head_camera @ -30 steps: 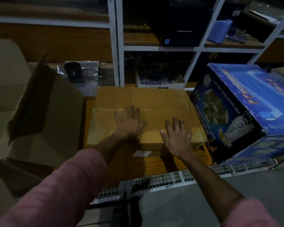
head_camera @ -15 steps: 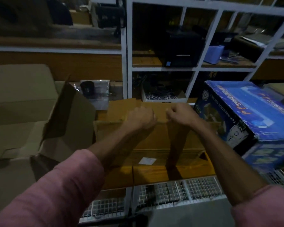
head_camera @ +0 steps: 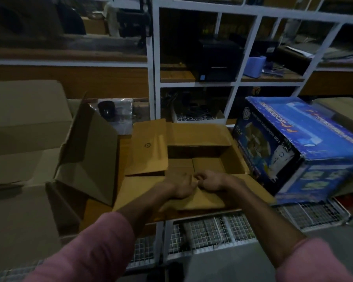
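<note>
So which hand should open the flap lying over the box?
Probably left: left hand and right hand grip the near flap, but the left is closer to the side flap lying over the box.

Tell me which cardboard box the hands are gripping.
The middle brown carton: left hand and right hand grip its near flap. The bigger carton left and blue box right are untouched.

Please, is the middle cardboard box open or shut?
Open: the box has its far flap raised; the left hand and right hand hold the near flap back.
</note>
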`<state>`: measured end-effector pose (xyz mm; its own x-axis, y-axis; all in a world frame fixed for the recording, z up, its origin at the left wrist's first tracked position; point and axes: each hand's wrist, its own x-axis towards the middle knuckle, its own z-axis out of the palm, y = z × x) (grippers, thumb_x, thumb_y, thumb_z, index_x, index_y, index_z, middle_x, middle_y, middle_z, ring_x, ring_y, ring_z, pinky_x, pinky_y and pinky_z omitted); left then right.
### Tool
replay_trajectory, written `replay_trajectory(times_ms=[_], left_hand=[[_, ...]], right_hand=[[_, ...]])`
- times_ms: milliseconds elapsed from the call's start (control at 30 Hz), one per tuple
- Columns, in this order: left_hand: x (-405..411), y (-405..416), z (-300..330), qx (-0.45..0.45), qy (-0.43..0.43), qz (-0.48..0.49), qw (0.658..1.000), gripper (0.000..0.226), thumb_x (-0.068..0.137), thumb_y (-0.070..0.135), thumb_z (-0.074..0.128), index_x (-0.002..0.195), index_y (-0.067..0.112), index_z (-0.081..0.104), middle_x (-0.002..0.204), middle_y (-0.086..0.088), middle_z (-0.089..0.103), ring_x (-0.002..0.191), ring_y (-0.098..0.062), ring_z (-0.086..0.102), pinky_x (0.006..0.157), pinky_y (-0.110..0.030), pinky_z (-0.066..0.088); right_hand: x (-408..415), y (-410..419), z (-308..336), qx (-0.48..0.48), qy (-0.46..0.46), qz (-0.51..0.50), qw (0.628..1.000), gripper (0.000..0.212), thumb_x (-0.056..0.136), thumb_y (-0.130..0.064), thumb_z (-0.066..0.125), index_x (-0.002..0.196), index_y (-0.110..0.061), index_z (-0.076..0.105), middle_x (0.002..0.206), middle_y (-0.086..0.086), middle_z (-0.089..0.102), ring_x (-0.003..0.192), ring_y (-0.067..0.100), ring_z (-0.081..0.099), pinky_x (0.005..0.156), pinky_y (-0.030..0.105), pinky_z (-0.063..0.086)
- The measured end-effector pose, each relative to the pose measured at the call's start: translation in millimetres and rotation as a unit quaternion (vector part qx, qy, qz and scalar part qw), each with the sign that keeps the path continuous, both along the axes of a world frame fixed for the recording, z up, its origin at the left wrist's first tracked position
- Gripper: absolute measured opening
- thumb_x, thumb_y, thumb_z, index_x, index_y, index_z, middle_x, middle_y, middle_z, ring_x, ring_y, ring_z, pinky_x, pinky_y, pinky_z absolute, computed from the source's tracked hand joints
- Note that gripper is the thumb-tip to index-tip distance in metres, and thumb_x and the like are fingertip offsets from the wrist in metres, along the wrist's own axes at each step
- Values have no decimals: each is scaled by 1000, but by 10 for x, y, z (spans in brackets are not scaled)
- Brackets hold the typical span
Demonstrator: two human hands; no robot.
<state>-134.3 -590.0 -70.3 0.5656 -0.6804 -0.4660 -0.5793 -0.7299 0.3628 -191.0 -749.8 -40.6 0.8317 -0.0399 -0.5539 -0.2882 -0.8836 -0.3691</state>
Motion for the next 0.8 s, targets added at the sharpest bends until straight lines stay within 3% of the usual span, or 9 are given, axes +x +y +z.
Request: replay_trajectory(times_ms=[133,267,333,433,567,633,700,767,800], left_hand=[[-134,148,-292,-52,-151,-22,987,58,107,41,33,157,13,22,163,-13,27,147,-33,27,121,-48,21],[-28,206,-408,-65,-185,8,981,54,105,41,42,151,16,32,151,-11,44,136,-30,42,114,-45,31],[26,217,-426,-57,-203,26,977,51,103,44,47,146,17,40,141,-10,53,128,-29,49,104,-43,37],[86,219,-397,-50,-218,48,973,37,103,39,50,134,17,50,120,-10,65,107,-28,60,76,-37,40],[204,198,-385,-76,-178,73,978,26,104,32,49,127,19,55,101,-5,61,84,-18,52,67,-33,38],[291,234,-411,-76,-147,63,984,31,105,37,46,130,20,53,101,-3,58,87,-17,55,70,-33,43],[360,320,-454,-40,-164,54,984,47,104,49,41,140,20,45,124,-9,59,107,-24,59,85,-39,48],[417,457,-497,-8,-217,65,974,68,100,65,31,151,19,32,156,-14,37,138,-34,41,105,-51,37],[449,535,-503,-1,-244,72,967,77,98,71,25,154,18,27,165,-13,21,150,-37,21,112,-58,28]], right_hand=[[-65,10,-328,-56,-90,-23,994,58,98,-36,60,151,-28,39,153,7,45,137,29,45,110,44,39],[-21,51,-423,-125,-114,2,986,58,98,-36,60,151,-32,38,153,4,43,141,29,38,112,48,29],[1,77,-443,-159,-117,24,980,59,97,-36,60,151,-35,36,153,2,44,142,27,36,112,49,25],[45,116,-521,-182,-136,28,973,53,97,-35,60,146,-36,41,145,-1,53,135,24,45,110,48,26],[144,150,-592,-193,-144,7,971,33,98,-35,58,131,-30,56,124,1,64,111,21,60,100,43,45],[192,154,-600,-189,-144,3,971,31,98,-34,59,128,-30,57,117,1,64,102,19,61,90,39,52],[214,150,-615,-182,-143,-1,973,30,98,-33,59,127,-30,57,114,0,63,98,17,60,87,36,53],[220,130,-646,-183,-145,3,972,29,98,-34,59,126,-31,58,111,-2,62,94,14,58,85,33,52],[224,117,-659,-185,-145,9,972,28,98,-34,59,125,-30,58,111,-2,62,93,13,58,83,31,51]])
